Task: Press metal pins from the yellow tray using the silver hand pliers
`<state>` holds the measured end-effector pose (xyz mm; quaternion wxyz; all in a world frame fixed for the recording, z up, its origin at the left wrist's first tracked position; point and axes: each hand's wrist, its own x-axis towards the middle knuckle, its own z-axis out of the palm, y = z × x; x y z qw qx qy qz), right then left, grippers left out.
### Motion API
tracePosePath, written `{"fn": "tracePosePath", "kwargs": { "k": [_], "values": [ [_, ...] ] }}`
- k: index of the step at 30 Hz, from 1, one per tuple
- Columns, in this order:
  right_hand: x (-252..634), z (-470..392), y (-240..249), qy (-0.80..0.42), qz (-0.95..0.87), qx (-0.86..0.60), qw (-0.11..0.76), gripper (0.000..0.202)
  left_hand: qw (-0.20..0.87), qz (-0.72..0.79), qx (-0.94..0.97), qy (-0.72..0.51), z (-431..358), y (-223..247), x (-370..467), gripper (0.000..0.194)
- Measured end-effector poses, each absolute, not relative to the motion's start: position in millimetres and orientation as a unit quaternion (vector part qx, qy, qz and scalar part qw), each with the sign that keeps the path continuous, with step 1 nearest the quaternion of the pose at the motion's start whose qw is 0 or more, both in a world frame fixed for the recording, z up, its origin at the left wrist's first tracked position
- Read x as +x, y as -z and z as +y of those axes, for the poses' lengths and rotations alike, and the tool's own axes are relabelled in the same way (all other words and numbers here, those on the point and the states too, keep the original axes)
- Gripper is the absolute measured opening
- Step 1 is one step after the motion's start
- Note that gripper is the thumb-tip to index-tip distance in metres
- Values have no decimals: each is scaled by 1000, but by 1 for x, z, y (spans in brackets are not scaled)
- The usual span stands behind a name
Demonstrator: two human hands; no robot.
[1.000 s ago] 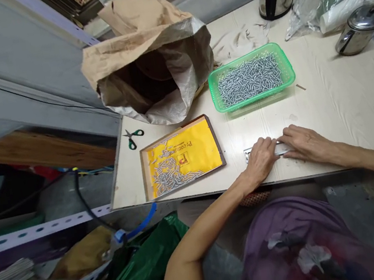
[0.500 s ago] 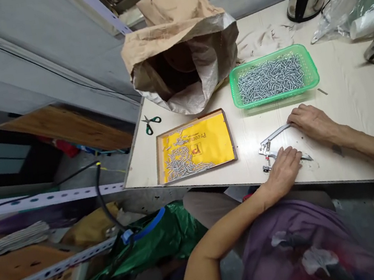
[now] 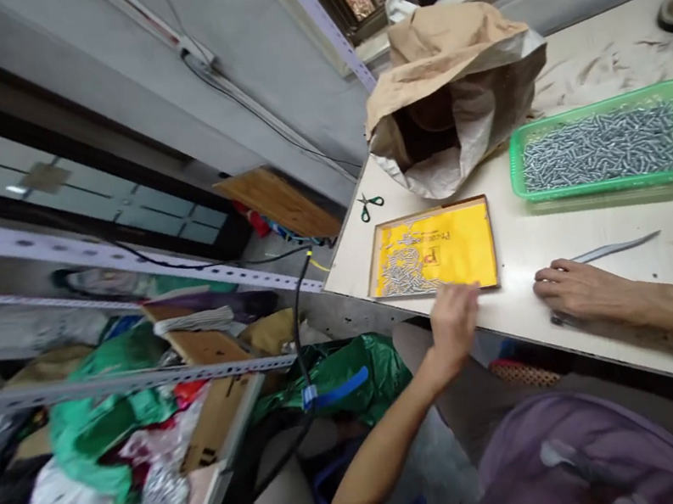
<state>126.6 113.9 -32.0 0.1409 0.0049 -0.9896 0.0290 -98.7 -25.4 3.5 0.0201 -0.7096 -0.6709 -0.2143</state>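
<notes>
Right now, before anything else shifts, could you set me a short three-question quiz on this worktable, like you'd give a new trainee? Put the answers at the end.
1. Which thing is at the person's right hand?
A) the brown paper bag
B) the long-handled metal tool
C) the blue strap

2. True or false: the left hand is nearer to the shallow tray than to the green basket.

3. Fill in the blank: where no small metal pieces cover it, the floor of the tray is coloured ____.

Key: 1. B; 2. true; 3. yellow
</notes>
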Motion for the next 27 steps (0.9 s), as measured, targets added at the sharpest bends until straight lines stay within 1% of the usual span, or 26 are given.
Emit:
{"fn": "tracePosePath", "kwargs": {
  "k": [2, 4, 7, 9, 12, 14, 16, 19, 22, 24, 25, 27],
  "values": [
    [125, 116, 31, -42, -984, -11, 174, 29, 47, -752, -633, 178, -10, -10, -137, 22],
    [128, 123, 16, -78, -972, -52, 214, 29, 17, -785, -609, 115, 3, -15, -164, 18],
    [141, 149, -24, -127, -943, -142, 273, 28, -58, -775, -629, 10, 16, -18, -181, 17],
    [154, 171, -53, -102, -921, -234, 295, 36, -83, -758, -646, -42, 22, -17, -184, 19],
    [172, 190, -77, -31, -898, -362, 248, 59, -94, -741, -660, -78, 27, -15, -185, 22],
    [183, 186, -75, -37, -896, -378, 229, 66, -99, -733, -667, -83, 29, -13, -185, 24],
    [192, 168, -61, -82, -903, -358, 224, 59, -105, -721, -679, -89, 28, -11, -187, 25],
    [205, 128, -34, -163, -909, -314, 218, 41, -112, -703, -695, -101, 25, -11, -192, 23],
    [214, 92, -15, -220, -910, -301, 180, 33, -105, -720, -683, -63, 24, -17, -193, 22],
    [217, 75, -6, -226, -911, -312, 149, 30, -110, -746, -657, 28, 25, -24, -184, 19],
    [218, 70, -2, -220, -912, -318, 137, 29, -131, -755, -637, 87, 26, -27, -175, 18],
    [219, 63, 5, -197, -915, -331, 122, 27, -227, -755, -584, 194, 26, -31, -146, 16]
  ]
}}
